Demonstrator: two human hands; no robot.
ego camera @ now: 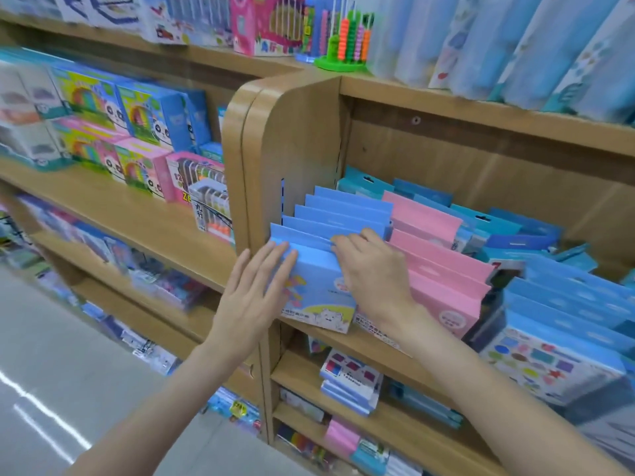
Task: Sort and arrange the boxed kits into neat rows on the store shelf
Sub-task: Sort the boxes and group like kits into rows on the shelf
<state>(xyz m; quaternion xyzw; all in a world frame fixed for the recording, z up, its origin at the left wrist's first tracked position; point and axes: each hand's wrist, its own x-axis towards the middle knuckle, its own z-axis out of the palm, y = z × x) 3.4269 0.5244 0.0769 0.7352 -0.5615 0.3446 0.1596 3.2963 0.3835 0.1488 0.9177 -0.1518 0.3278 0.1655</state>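
A row of light blue boxed kits [338, 214] stands upright on the wooden shelf [374, 348], packed against the left side panel. The front blue kit [316, 290] shows a cartoon cover. My left hand [254, 290] lies flat, fingers apart, against that kit's left edge. My right hand [371, 269] rests on its front, fingertips curled over the top edge. Right of the blue row stands a row of pink boxed kits [443, 266].
More blue kits [563, 304] stand at the right, some lying loose behind. The wooden side panel [285, 146] bounds the shelf on the left. Toy boxes [137, 132] fill the neighbouring shelf unit. Lower shelves hold stacked packs [350, 379]. An abacus [347, 39] stands above.
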